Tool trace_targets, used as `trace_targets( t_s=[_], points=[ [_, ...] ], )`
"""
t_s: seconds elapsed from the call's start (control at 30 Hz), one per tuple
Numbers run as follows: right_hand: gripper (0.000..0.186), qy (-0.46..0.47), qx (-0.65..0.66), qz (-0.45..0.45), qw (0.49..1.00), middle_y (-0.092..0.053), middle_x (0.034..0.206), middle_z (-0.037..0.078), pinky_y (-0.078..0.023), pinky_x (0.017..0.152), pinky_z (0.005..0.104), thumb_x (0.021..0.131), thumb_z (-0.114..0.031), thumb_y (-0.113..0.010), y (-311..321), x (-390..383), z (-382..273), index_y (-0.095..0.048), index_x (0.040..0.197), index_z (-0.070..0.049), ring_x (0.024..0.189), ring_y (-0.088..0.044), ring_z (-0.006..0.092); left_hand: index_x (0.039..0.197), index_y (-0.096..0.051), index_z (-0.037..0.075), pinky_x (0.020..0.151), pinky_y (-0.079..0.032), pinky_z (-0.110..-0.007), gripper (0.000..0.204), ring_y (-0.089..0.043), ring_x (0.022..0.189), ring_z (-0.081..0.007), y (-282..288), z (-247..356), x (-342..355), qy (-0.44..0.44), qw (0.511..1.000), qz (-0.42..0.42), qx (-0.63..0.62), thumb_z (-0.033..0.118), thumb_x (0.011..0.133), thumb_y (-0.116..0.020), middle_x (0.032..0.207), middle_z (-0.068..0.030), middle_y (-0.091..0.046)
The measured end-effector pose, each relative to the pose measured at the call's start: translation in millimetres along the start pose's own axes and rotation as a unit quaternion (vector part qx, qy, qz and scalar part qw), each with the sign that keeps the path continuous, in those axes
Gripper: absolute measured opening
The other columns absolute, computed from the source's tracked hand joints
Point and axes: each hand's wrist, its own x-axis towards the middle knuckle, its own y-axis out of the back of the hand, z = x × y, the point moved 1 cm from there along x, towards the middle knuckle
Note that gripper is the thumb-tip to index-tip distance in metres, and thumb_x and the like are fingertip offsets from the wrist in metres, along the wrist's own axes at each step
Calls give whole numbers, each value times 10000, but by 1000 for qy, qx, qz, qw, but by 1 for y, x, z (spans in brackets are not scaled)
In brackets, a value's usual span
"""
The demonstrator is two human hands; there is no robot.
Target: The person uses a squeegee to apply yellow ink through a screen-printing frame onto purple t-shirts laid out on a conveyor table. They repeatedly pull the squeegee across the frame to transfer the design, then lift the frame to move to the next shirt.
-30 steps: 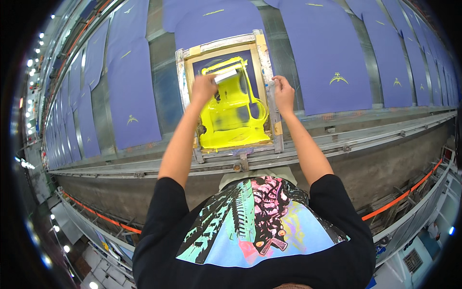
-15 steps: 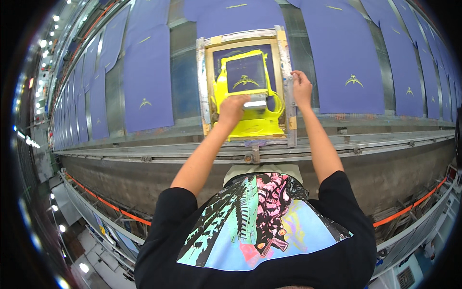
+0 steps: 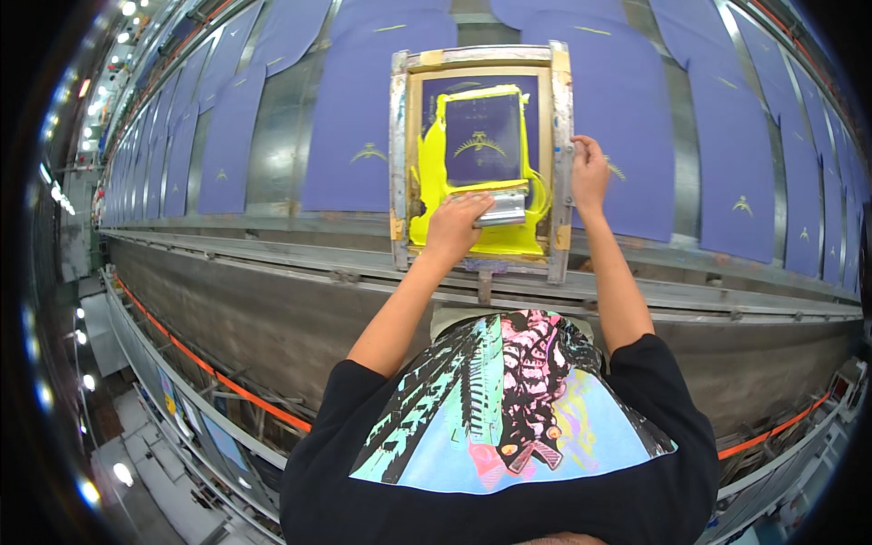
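Screen-print frame [image 3: 481, 159] sits upper centre of the picture, metal-edged, flat on a purple fabric panel [image 3: 636, 109] on the long print table [image 3: 300, 272]. Mesh inside is smeared w/ yellow ink [image 3: 427, 173] around a dark rectangular stencil area showing a small yellow emblem.

Left hand [image 3: 454, 227] is at the lower part of the frame, fingers clenched round the squeegee [image 3: 500, 207], a short metal-looking bar lying across the mesh just below the stencil, in the ink. Right hand [image 3: 589, 173] is on the frame's right rail, centre-right of the picture, fingers curled over the edge, grasping it.

More purple panels run along the table to the upper left [image 3: 363, 118] and upper right [image 3: 736, 163], each w/ a small yellow emblem already on it. Person's black tee w/ a multicolour graphic [image 3: 509, 409] fills the bottom centre. An orange strip [image 3: 227, 386] runs under the table, lower left.
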Motion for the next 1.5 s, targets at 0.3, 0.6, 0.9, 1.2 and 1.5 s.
trace_targets(
  t_s=[0.3,0.6,0.9,1.2,1.5],
  points=[
    [169,24,-5,-45,999,-533,649,142,-407,567,385,1034,-163,-562,-48,-26,-5,-696,1071,-67,553,-500,217,1241,-728,173,1008,-537,-378,564,-646,1235,-258,-1,-38,-32,32,995,94,6,-31,715,-706,1303,-29,-703],
    [179,8,7,-33,999,-521,633,82,-396,565,358,1026,-168,-571,-51,-8,10,-707,1078,-64,564,-474,154,1243,-721,183,1069,-494,-471,578,-640,1247,-286,-2,-34,-68,6,996,77,53,-34,707,-743,1315,-20,-703],
    [187,14,-2,-22,1000,-550,647,104,-420,583,374,1027,-193,-579,-46,-5,2,-709,1074,-68,582,-520,198,1143,-773,228,863,-582,-428,402,-721,954,-333,59,-65,88,100,991,71,58,53,795,-673,1053,-126,-754],
    [189,15,21,-39,999,-585,670,131,-434,594,381,1025,-200,-583,-54,-11,-16,-712,1066,-69,588,-549,228,1081,-796,240,823,-575,-444,335,-717,940,-350,84,-86,130,108,984,114,88,77,813,-678,1008,-123,-756],
    [204,-2,0,-26,1000,-542,652,63,-406,584,334,1031,-218,-585,-28,2,-2,-713,1083,-69,598,-473,132,1030,-793,185,833,-573,-429,323,-726,971,-305,24,-46,46,14,992,124,23,-5,810,-654,1066,-81,-765]
  ],
)
